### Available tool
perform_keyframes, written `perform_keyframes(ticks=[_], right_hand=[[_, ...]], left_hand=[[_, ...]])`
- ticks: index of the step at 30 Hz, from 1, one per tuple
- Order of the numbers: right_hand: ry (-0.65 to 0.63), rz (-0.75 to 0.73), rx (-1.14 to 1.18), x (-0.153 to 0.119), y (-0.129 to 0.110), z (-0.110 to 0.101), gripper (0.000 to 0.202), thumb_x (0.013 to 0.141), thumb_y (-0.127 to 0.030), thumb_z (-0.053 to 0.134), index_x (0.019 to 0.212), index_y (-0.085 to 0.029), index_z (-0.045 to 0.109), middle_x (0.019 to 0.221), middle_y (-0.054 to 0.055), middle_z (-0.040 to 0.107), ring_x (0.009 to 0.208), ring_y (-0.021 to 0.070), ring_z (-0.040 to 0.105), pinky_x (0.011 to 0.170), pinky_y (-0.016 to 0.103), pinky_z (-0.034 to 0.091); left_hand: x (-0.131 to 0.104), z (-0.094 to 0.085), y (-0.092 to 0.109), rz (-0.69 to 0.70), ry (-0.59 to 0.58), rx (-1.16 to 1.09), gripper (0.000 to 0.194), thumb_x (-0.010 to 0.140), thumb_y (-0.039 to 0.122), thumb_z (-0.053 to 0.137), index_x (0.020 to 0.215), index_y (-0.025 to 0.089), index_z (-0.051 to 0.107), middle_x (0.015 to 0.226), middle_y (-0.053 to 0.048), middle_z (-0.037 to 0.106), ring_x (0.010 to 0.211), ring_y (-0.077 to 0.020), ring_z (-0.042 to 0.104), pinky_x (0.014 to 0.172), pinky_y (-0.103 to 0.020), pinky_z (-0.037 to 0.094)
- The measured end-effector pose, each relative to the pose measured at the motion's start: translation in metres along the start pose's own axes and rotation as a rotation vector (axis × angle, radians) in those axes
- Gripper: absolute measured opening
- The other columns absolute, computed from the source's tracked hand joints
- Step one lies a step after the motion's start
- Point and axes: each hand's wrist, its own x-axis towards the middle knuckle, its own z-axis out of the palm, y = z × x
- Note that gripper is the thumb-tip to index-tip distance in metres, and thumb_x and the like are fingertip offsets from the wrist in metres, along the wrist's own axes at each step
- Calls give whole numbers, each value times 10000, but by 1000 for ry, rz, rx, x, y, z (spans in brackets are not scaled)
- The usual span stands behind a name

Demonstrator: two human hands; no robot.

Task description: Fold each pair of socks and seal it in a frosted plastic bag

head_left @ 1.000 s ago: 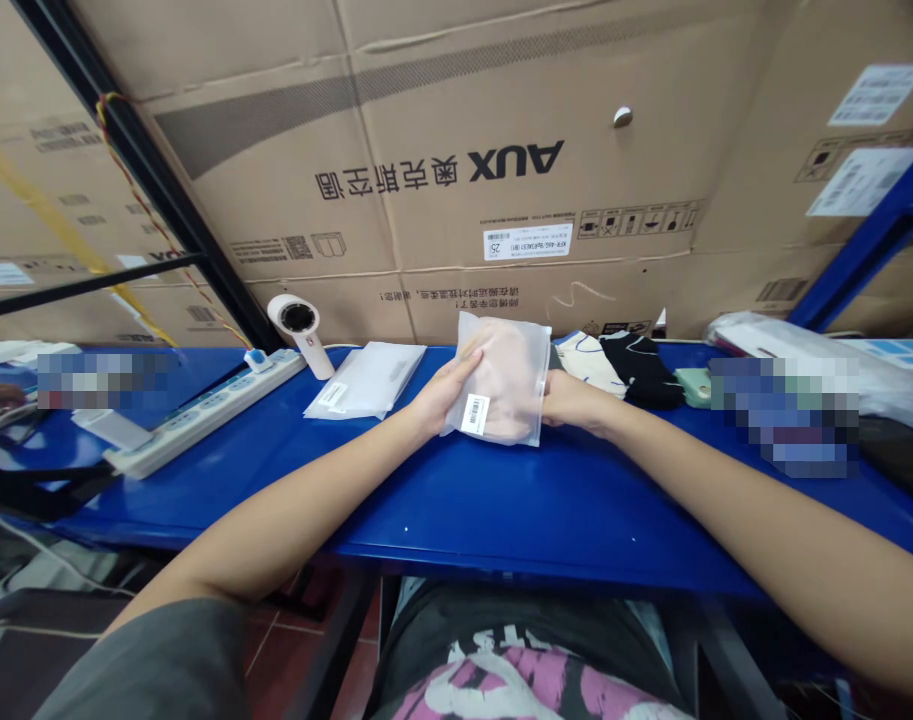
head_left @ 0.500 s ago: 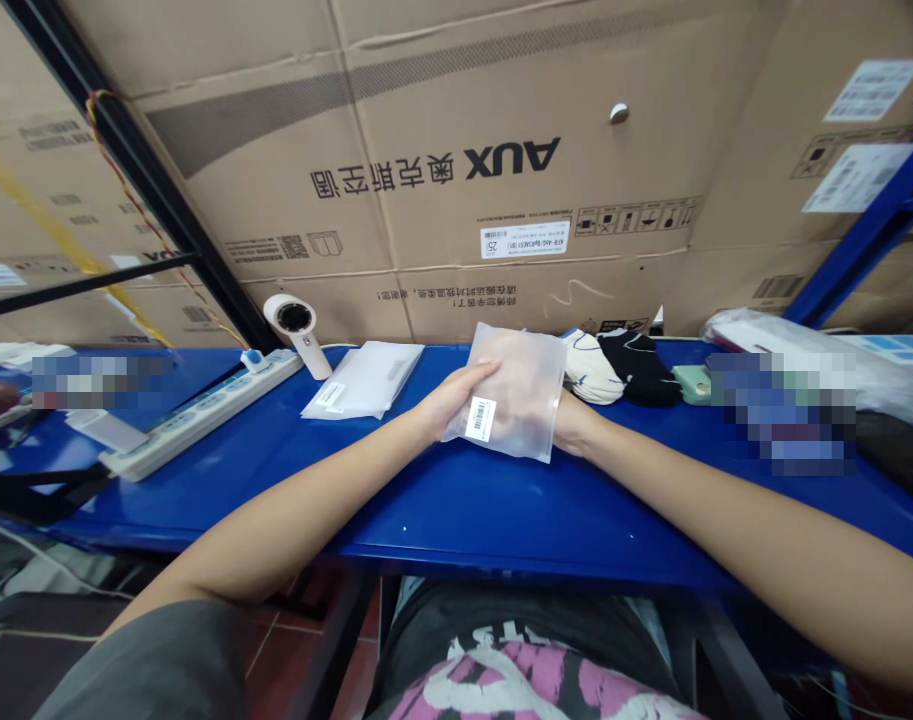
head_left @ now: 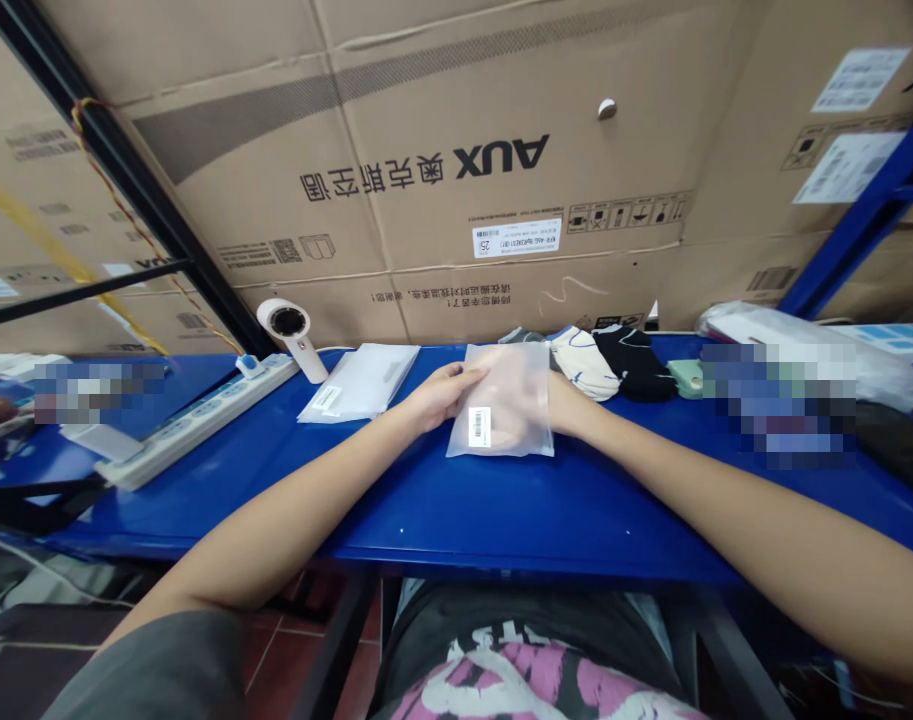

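Observation:
A frosted plastic bag [head_left: 527, 430] with a barcode sticker is held above the blue table. My left hand [head_left: 442, 392] pinches its left edge, thumb on the front. My right hand [head_left: 565, 402] is behind or inside the bag on the right; its fingers show only faintly through the plastic, so their grip is unclear. Just behind the bag lie white socks [head_left: 587, 362] and black socks [head_left: 637, 365]. To the left of my left hand rests a stack of similar flat bags [head_left: 364, 382].
A white handheld fan [head_left: 297, 338] and a power strip [head_left: 201, 420] are on the left of the blue table [head_left: 456, 520]. At the right are a small green object [head_left: 685, 378] and a plastic-wrapped item [head_left: 823, 352]. Large cardboard boxes [head_left: 426, 90] stand behind.
The bag has turned more upright and shifted slightly left. My left hand has moved towards its upper left edge. More of the socks behind, including a grey part, now shows.

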Motion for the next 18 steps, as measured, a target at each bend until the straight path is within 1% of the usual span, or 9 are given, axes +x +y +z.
perform_keyframes(ticks=[2,3,5,7,9,11,13,16,18], right_hand=[[66,-16,-233,-1,-1,-4,174,709,-261,712,573,-217,612,554,38,607,706,254,647,671,324,518],[102,-74,-366,-1,-3,-6,153,715,-225,688,590,-217,602,588,46,611,728,260,640,686,333,510],[157,-295,-561,-3,-6,-6,49,752,-179,624,715,-211,632,772,80,659,856,283,626,770,383,509],[120,-532,-599,-3,-7,-4,141,800,-158,571,902,-192,661,1002,130,662,1033,313,580,892,467,489],[-6,-642,-576,0,-6,-1,220,840,-169,544,1024,-179,663,1110,157,644,1123,324,546,976,524,451],[-166,-632,-518,4,-6,3,237,858,-195,543,1055,-194,674,1102,137,660,1110,312,570,1010,526,439],[-275,-562,-435,11,-9,7,227,860,-223,562,1047,-232,691,1079,95,681,1081,291,599,1044,500,426],[-313,-469,-346,25,-21,15,231,847,-251,594,1050,-280,701,1074,59,698,1119,283,596,1111,478,367],[-389,-480,-345,34,-28,21,248,845,-251,589,1061,-293,702,1064,51,707,1144,280,588,1125,459,354]], left_hand=[[3,-8,4,23,-17,20,249,761,248,787,956,154,664,894,-83,742,727,-181,700,743,-316,558],[4,-11,5,27,-35,15,233,758,240,782,945,152,672,895,-86,745,733,-186,700,744,-316,554],[4,-14,8,18,-65,-7,182,780,245,747,924,145,698,904,-97,753,750,-201,703,760,-320,549],[4,-14,9,-12,-60,-33,157,822,274,697,902,141,720,919,-104,760,756,-209,706,774,-326,548],[4,-12,9,-41,-49,-73,190,859,308,654,909,142,733,955,-111,764,778,-218,711,792,-335,552],[3,-11,9,-55,-46,-117,214,866,327,651,928,143,740,990,-117,764,820,-231,719,812,-342,557],[3,-11,8,-58,-43,-155,230,851,339,676,947,140,743,1012,-126,761,862,-245,724,833,-345,559],[3,-14,7,-43,2,-166,259,831,366,708,941,133,738,979,-135,762,846,-248,725,813,-341,558],[5,-19,6,-18,51,-156,260,811,372,734,918,135,728,930,-121,762,805,-231,719,766,-318,552]])
